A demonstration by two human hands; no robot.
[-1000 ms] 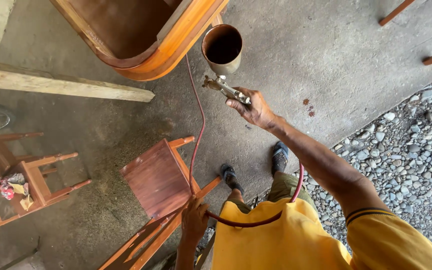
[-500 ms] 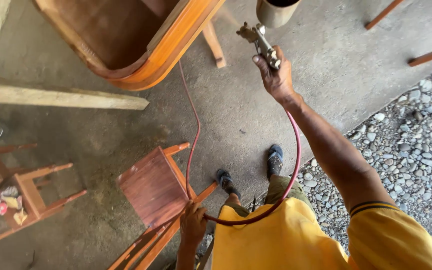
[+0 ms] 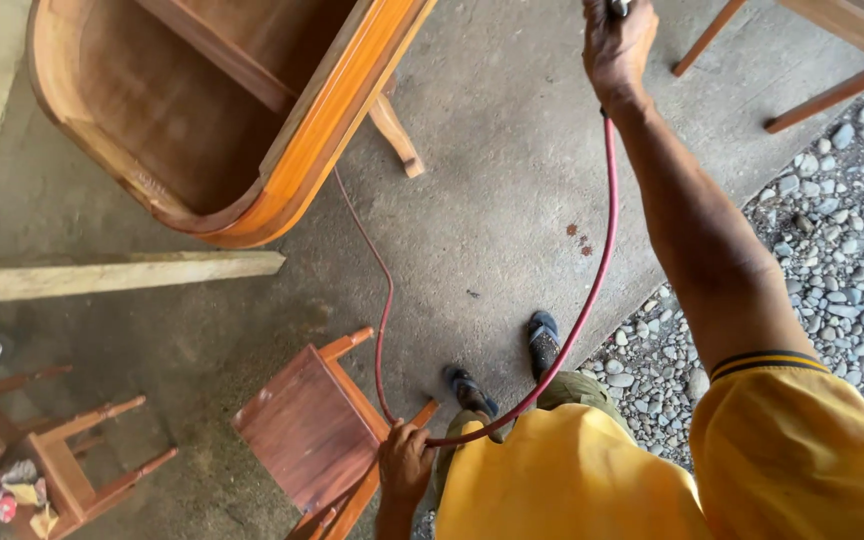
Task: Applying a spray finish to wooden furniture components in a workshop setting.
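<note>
Head view looks straight down on us, and we take the small wooden chair (image 3: 314, 432) as our landmark. Our left hand (image 3: 404, 464) sits at the chair's near right edge, fingers curled shut around the red hose (image 3: 592, 290). From that grip the hose splits two ways: one run loops up and to the right of the chair, arcing along our raised right forearm to the right hand (image 3: 617, 45); the other, thinner-looking run climbs from the chair across the concrete floor (image 3: 512, 200) toward the big curved wooden furniture piece (image 3: 222, 120) lying well above the chair.

Our right hand is far above and to the right of the chair, at the top edge of the frame, closed around a dark tool handle (image 3: 616, 7) that is almost wholly cut off, so we cannot tell what kind of tool it is. The hose reaches that hand at the wrist.

Our two sandalled feet (image 3: 507, 365) stand just right of the chair, on the concrete beside a bed of gravel (image 3: 842, 240). A pale wooden plank (image 3: 112, 275) lies left of and above the chair. Another small chair (image 3: 52, 460) stands to the left, with a crumpled coloured rag (image 3: 14, 495) on it.
</note>
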